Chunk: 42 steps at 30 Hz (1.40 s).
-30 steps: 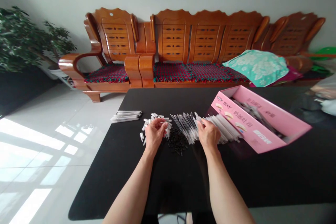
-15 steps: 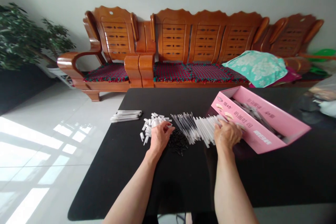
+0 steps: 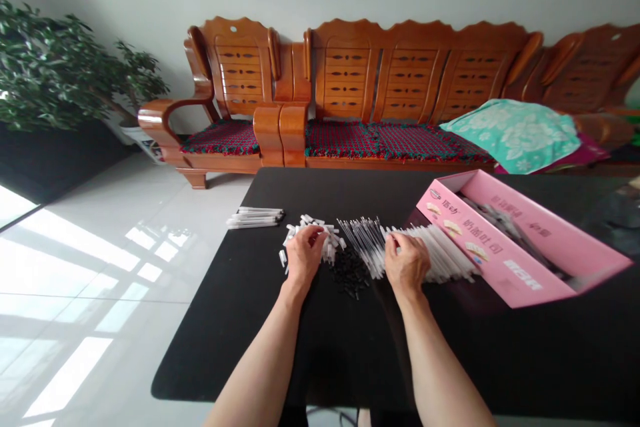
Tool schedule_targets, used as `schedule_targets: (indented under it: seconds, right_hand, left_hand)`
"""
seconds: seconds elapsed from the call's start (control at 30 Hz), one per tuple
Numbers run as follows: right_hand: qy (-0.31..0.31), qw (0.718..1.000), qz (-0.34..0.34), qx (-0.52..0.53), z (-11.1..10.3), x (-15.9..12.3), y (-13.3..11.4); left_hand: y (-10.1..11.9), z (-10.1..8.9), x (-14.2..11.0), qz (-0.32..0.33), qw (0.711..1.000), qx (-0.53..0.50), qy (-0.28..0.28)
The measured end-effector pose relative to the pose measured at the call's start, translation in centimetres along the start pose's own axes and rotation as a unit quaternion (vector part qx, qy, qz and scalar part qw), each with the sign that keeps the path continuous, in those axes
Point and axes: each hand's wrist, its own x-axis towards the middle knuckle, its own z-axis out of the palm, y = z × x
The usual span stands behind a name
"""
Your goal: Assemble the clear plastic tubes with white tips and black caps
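My left hand is over a pile of short white pen caps, with thumb and fingertips pinched together; what they hold, if anything, is too small to make out. My right hand is closed, its fingers curled at the left end of a row of white pen barrels; its grip is hidden. Between the hands lie thin pen refills with metal tips, side by side. A heap of small black parts is spread nearer to me, below the caps and refills.
A bundle of white pens lies at the table's left side. The pink box, holding dark and clear items, stands right of the barrels. Beyond the black table is a wooden sofa with a turquoise cloth.
My right hand has moved left from the box end of the barrels to their left end, uncovering barrels. My left hand stays at the caps. The view has shifted slightly left.
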Motion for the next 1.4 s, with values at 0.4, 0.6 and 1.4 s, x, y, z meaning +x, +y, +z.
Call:
schedule_targets:
  seconds: [0.4,0.6,1.4]
  right_hand:
    - [-0.027,0.996,0.079,-0.013,0.4,-0.3,0.1]
    - [-0.048,0.994,0.091,-0.022,0.3,-0.4,0.0]
    - [-0.064,0.993,0.103,-0.001,0.3,-0.5,0.1]
  left_hand:
    - [-2.0,-1.8,1.1,0.002,0.993,0.065,0.099]
    - [-5.3,-4.6,2.6,-0.028,0.965,0.164,0.205]
    - [-7.5,-5.0,3.3,-0.093,0.947,0.29,0.102]
